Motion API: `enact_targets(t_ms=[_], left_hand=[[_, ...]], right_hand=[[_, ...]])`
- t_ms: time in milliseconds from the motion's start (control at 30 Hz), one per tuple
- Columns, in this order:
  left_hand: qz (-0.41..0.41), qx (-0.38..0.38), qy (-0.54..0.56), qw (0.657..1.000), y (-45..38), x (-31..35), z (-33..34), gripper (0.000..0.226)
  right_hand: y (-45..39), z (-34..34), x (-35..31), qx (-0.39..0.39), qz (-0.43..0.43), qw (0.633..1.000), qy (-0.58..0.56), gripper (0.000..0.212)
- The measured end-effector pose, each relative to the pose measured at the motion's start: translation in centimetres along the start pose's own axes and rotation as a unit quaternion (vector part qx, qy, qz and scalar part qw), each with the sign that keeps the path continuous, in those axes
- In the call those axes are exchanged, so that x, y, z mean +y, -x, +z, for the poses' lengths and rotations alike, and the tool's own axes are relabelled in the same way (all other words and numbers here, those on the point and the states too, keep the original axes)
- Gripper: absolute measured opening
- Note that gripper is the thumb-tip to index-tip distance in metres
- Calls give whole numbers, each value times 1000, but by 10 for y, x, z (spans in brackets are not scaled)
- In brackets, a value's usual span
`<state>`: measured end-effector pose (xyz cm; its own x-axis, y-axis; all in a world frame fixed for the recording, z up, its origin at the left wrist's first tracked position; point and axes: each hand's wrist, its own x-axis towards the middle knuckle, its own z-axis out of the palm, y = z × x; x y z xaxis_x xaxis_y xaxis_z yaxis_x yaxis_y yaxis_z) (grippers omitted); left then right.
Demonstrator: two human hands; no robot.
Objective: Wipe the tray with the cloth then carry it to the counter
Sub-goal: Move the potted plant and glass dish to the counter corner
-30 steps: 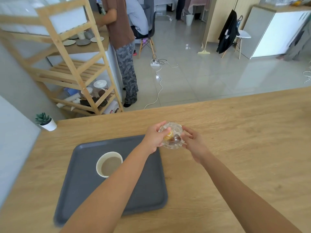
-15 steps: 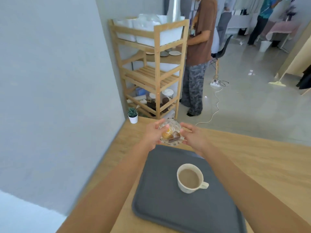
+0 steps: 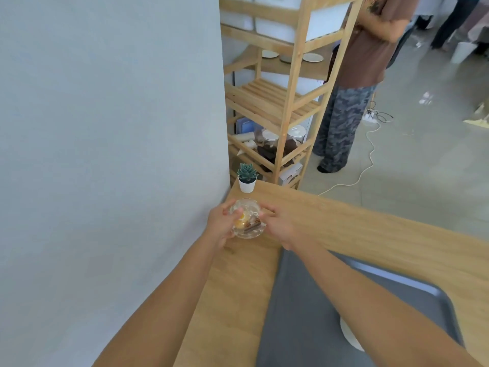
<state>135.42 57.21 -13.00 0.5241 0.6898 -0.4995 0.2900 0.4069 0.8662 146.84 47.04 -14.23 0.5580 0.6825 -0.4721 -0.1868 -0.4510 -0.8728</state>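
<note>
Head view, nearest first: two bare forearms reach forward over a wooden desk (image 3: pixel 370 229); under the right forearm lies a grey tray (image 3: pixel 304 313), flat on the desk, with a sliver of a white cup (image 3: pixel 348 337) showing on it beside the arm; no cloth shows in this view; further out, past the tray's far edge, the left hand (image 3: pixel 221 226) and the right hand (image 3: pixel 280 229) both hold a small glass bowl (image 3: pixel 247 221), each grip closed on one side of its rim, with something yellow and brown inside it; whether the bowl touches the desk I cannot tell; just beyond it a little green plant in a white pot (image 3: pixel 247 178) stands at the desk's far corner by the pale wall (image 3: pixel 105 128); behind that rises a wooden shelf rack (image 3: pixel 288 102) bearing plates and jars; beside the rack another person (image 3: pixel 354 75) stands on the tiled floor (image 3: pixel 423 154).
</note>
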Motion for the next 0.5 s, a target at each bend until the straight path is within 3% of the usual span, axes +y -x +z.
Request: enact_targets(t_ms=[500], left_hand=[[15,38,-45,998,-48,-4,-1,55]], right_hand=[[-34,12,-9,7,-17,997,77,45]])
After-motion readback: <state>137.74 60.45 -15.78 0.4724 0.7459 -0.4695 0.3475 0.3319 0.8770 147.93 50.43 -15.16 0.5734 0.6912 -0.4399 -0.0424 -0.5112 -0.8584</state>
